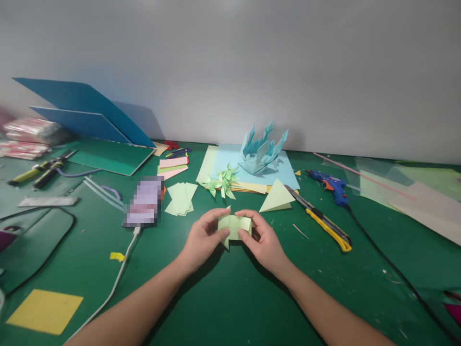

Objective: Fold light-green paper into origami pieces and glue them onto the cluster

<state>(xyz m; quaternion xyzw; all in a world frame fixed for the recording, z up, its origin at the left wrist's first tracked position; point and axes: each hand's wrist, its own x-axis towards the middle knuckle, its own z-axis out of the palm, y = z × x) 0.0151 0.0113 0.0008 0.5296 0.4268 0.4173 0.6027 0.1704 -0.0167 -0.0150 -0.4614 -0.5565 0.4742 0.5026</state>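
A small folded piece of light green paper [234, 226] with crossing creases is held just above the table, between my two hands. My left hand [205, 235] pinches its left side, thumb in front and fingers behind. On the right side my right hand [264, 240] grips it the same way. A pointed flap hangs below the left thumb. Just beyond the hands lie several light green paper flowers [226, 180] and a folded pale green triangle [277, 196]. A fan of green paper slips [181, 198] rests left of the flowers.
A blue origami piece [261, 154] stands on blue sheets at the back. To the right lie a yellow utility knife [326, 223] and a blue glue gun [333, 185] with its black cord. A phone [144, 202] on a white cable [120, 276], pliers [43, 170] and yellow paper [46, 311] are left.
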